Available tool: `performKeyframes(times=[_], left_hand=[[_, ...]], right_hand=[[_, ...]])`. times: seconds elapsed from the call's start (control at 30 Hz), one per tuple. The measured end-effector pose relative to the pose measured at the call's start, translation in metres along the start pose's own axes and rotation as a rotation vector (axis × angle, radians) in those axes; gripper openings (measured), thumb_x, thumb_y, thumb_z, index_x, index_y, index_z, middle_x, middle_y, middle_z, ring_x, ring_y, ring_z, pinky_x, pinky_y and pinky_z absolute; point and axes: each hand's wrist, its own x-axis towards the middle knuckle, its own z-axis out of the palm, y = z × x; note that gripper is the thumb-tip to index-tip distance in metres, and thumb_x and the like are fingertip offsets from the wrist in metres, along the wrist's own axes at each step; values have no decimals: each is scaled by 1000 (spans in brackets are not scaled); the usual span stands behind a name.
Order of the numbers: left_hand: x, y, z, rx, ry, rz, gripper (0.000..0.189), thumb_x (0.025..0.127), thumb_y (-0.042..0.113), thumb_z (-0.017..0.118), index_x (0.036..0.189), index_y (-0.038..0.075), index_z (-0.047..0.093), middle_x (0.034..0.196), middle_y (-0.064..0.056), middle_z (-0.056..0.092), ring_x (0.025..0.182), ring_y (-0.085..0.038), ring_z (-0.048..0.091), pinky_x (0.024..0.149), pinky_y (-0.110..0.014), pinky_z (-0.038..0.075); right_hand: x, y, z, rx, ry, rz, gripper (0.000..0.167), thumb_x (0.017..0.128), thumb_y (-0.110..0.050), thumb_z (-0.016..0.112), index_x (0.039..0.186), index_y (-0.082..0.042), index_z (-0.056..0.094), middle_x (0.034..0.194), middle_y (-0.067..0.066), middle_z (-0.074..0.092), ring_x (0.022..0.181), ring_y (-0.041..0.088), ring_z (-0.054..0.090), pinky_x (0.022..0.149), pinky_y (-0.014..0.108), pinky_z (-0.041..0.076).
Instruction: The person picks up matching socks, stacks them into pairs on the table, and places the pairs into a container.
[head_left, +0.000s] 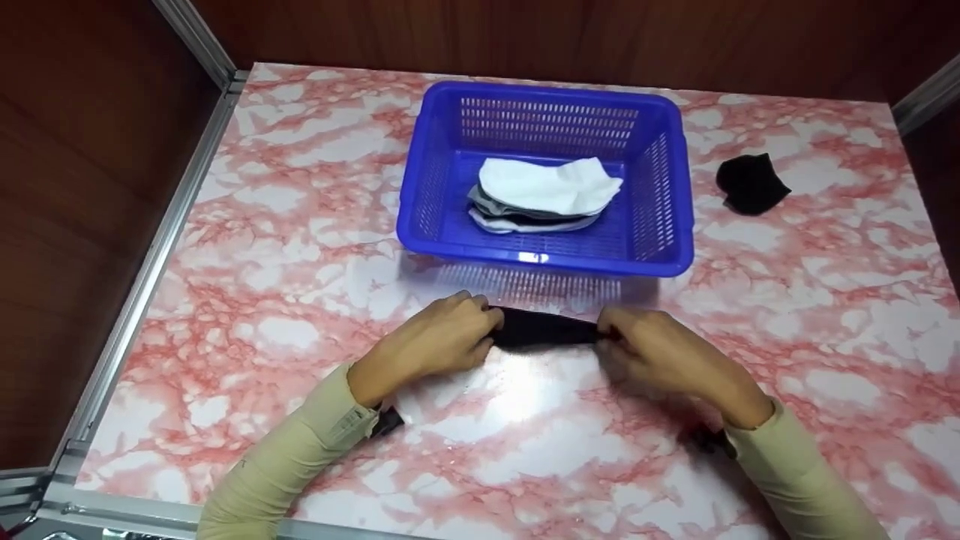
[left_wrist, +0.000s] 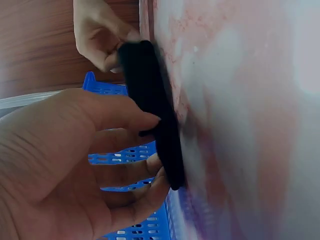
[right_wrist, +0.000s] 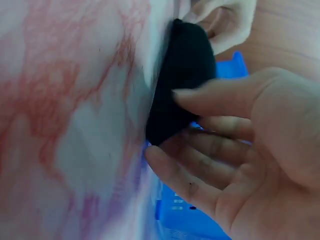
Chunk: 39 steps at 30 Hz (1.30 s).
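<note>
A black sock (head_left: 544,328) is stretched between both hands, close over the table in front of the basket. My left hand (head_left: 442,334) pinches one end between thumb and fingers, as the left wrist view shows with the sock (left_wrist: 150,85) running up to the other hand. At the opposite end, my right hand (head_left: 664,352) pinches the sock (right_wrist: 187,65), thumb on its near face and fingers behind. Folded white and grey socks (head_left: 551,187) lie stacked inside the blue basket (head_left: 536,262).
Another black sock (head_left: 752,185) lies folded on the table right of the basket. The marbled red and white tabletop (head_left: 300,225) is bordered by a metal rail (head_left: 150,270) on the left and wooden panels (head_left: 525,37) at the back.
</note>
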Motion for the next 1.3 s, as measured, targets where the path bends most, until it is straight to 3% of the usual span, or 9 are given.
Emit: performKeyframes(times=[0.2, 0.3, 0.43, 0.53, 0.7, 0.8, 0.9, 1.07, 1.3], left_hand=[[4, 4, 0, 33, -67, -66, 43, 95, 41, 76, 119, 6, 68, 107, -13, 71, 93, -31, 68, 80, -41, 60], [4, 8, 3, 87, -57, -74, 43, 92, 34, 78, 121, 5, 67, 110, -16, 71, 94, -33, 66, 80, -43, 60], [2, 10, 6, 113, -13, -67, 28, 92, 14, 69, 117, 3, 68, 108, -18, 71, 92, -34, 66, 80, -45, 60], [1, 8, 4, -32, 17, -75, 19, 94, 12, 65, 112, 5, 69, 103, -12, 71, 87, -27, 66, 77, -39, 59], [-1, 0, -7, -499, 90, -167, 17, 99, 13, 63, 113, 7, 69, 89, -1, 68, 71, -11, 58, 62, -26, 53], [0, -2, -11, -618, 110, -228, 24, 100, 14, 64, 122, 4, 68, 82, 0, 65, 65, -8, 54, 59, -24, 47], [2, -4, -10, -627, 104, -284, 29, 100, 13, 67, 127, 2, 67, 81, -2, 66, 69, -9, 55, 65, -26, 50], [6, -7, -2, -584, 101, -331, 36, 98, 14, 72, 131, 3, 64, 90, -4, 68, 79, -14, 60, 78, -34, 56], [4, -10, 9, -353, 22, -248, 35, 102, 21, 70, 135, 14, 60, 94, -5, 68, 81, -20, 65, 70, -38, 57]], right_hand=[[3, 3, 5, -7, 38, -36, 22, 86, -4, 78, 103, -8, 64, 90, 0, 67, 78, 12, 62, 69, 31, 57], [5, 3, 7, -26, 46, -44, 20, 85, -8, 82, 99, -9, 67, 91, 1, 66, 78, 13, 61, 69, 32, 57], [6, 2, 7, 20, 36, 31, 14, 92, -7, 75, 102, -10, 65, 87, -2, 65, 73, 11, 58, 66, 29, 54], [5, 1, 6, 95, 20, 88, 14, 97, -3, 69, 107, -10, 62, 87, -2, 64, 73, 10, 57, 65, 27, 53], [4, -4, 0, 248, 87, 111, 23, 97, 2, 67, 116, -7, 59, 98, 3, 68, 83, 10, 60, 72, 28, 55], [3, -8, -4, 365, 163, 127, 26, 96, 5, 68, 117, -6, 58, 105, 5, 70, 92, 10, 64, 78, 25, 56], [4, -10, -7, 423, 179, 174, 21, 96, 6, 66, 111, -8, 65, 105, 4, 72, 96, 10, 65, 83, 22, 56], [6, -8, -6, 434, 68, 302, 15, 98, -4, 68, 111, -8, 74, 109, 6, 73, 93, 14, 62, 78, 20, 55], [7, -4, 7, 239, 43, 243, 22, 91, -8, 79, 112, -2, 73, 101, 9, 65, 84, 16, 58, 71, 27, 50]])
